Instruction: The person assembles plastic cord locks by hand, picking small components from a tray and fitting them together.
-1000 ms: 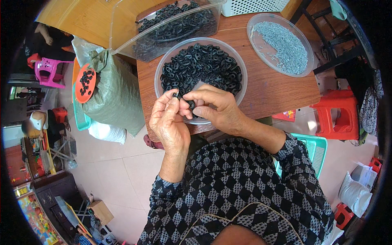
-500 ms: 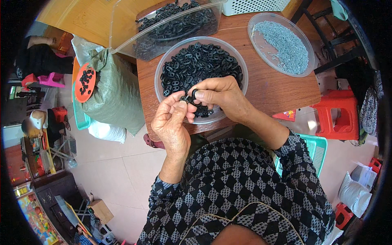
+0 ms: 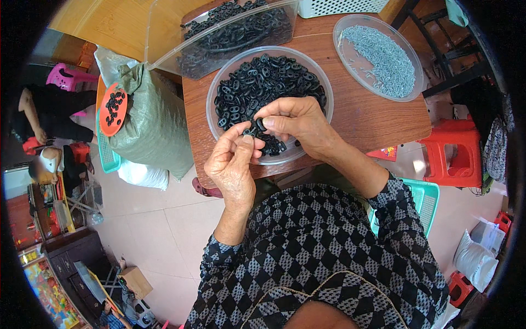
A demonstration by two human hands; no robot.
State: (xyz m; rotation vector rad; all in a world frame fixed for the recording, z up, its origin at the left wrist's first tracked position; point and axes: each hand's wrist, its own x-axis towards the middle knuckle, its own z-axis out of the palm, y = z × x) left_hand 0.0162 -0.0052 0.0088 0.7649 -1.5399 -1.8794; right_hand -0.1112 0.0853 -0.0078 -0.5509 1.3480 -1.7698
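Note:
Over the near part of a round clear tub [image 3: 212, 82], my two hands meet at the fingertips. Between thumb and fingers, my left hand [image 3: 234, 162] pinches a small black plastic piece [image 3: 249, 132]. My right hand [image 3: 304, 125] grips a second small black piece, rounded like a ring [image 3: 260, 125], right beside the first. Whether the two pieces touch or are joined is too small to tell. Below them, the tub is filled with many black two-holed plastic pieces [image 3: 263, 82]; my hands hide some near its front rim.
Behind the tub stands a clear rectangular bin [image 3: 219, 46] of black parts. A round tray [image 3: 342, 57] of small silvery-blue pieces lies at the right. Left of the table [image 3: 361, 126] stands a green sack [image 3: 150, 118] with an orange plate [image 3: 121, 126]. A red stool [image 3: 452, 153] is at right.
My right hand has shifted very slightly, and the black piece in it is turned differently. My left hand stays nearly in place. In the left background, another person has moved closer.

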